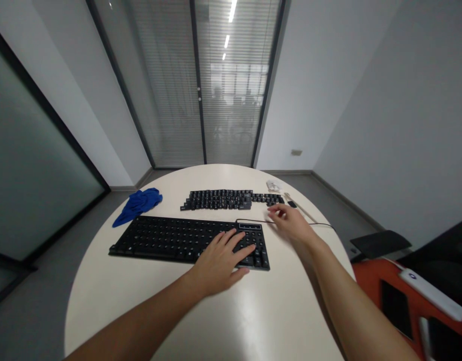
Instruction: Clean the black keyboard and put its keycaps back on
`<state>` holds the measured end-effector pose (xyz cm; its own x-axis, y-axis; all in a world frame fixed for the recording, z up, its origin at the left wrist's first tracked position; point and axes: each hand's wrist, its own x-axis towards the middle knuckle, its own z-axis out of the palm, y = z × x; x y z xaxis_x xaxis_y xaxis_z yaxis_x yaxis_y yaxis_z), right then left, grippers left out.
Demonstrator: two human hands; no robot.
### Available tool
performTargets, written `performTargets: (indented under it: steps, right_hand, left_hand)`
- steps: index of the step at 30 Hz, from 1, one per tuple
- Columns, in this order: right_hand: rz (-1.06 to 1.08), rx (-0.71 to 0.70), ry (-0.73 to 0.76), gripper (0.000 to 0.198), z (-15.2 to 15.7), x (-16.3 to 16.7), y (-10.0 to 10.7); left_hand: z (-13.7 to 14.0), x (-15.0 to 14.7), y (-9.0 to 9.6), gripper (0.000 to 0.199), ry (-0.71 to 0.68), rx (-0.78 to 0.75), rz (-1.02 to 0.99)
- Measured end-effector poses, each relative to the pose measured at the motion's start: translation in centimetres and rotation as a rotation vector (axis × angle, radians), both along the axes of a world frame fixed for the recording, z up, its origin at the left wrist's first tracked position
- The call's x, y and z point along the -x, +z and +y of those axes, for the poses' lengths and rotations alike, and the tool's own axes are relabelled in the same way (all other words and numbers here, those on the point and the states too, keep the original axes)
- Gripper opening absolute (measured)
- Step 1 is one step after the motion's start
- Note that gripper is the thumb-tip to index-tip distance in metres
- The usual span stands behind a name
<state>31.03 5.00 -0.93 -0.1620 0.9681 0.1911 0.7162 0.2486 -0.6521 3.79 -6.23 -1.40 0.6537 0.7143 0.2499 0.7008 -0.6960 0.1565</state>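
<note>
A black keyboard lies on the round table, most of its key positions bare, with some keycaps in place at its lower right. My left hand rests palm down over the keyboard's right part, fingers spread. Beyond it, loose black keycaps are laid out in rows, with a smaller group to the right. My right hand is beside that smaller group, thumb and fingers curled toward each other; anything between them is too small to make out. A thin black cable runs from the keyboard beneath my right hand.
A crumpled blue cloth lies at the table's left edge. White crumpled material and a thin pale stick-like tool lie at the right. An orange chair seat beside the table holds a dark phone and a white power strip.
</note>
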Motion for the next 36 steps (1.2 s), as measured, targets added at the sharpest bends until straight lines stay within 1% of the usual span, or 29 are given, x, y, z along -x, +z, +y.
performTargets:
  steps: [3,5,6,9,14,17,27,36]
  right_hand:
    - [-0.067,-0.172,-0.247,0.029,1.2,-1.3,-0.6]
    - [-0.121,-0.24,-0.304,0.03,1.8,-1.9,-1.1]
    - [-0.158,-0.264,-0.301,0.033,2.0,-2.1,-1.4]
    - [-0.215,-0.278,-0.276,0.039,2.3,-2.2,-2.3]
    - [-0.311,-0.248,-0.248,0.045,2.4,-1.6,-2.8]
    - [-0.365,-0.214,-0.248,0.042,2.5,-1.4,-2.8]
    - [-0.396,-0.187,-0.281,0.028,2.2,-1.4,-2.3]
    - [-0.429,-0.152,-0.313,0.023,2.0,-1.6,-2.0]
  left_hand:
    - [-0.1,0.0,0.0,0.055,0.003,-0.004,0.009]
    - [-0.1,0.0,-0.1,0.055,0.005,-0.009,0.015]
    - [-0.1,0.0,-0.1,0.055,0.007,-0.012,0.019]
    - [-0.2,-0.1,-0.1,0.057,0.013,-0.018,0.03]
    - [-0.2,-0.1,-0.1,0.058,0.011,-0.018,0.048]
    - [-0.2,-0.1,-0.1,0.058,0.011,-0.021,0.046]
    - [-0.1,0.1,-0.3,0.057,0.013,-0.022,0.017]
    - [-0.1,0.2,-0.3,0.054,0.021,-0.01,0.013]
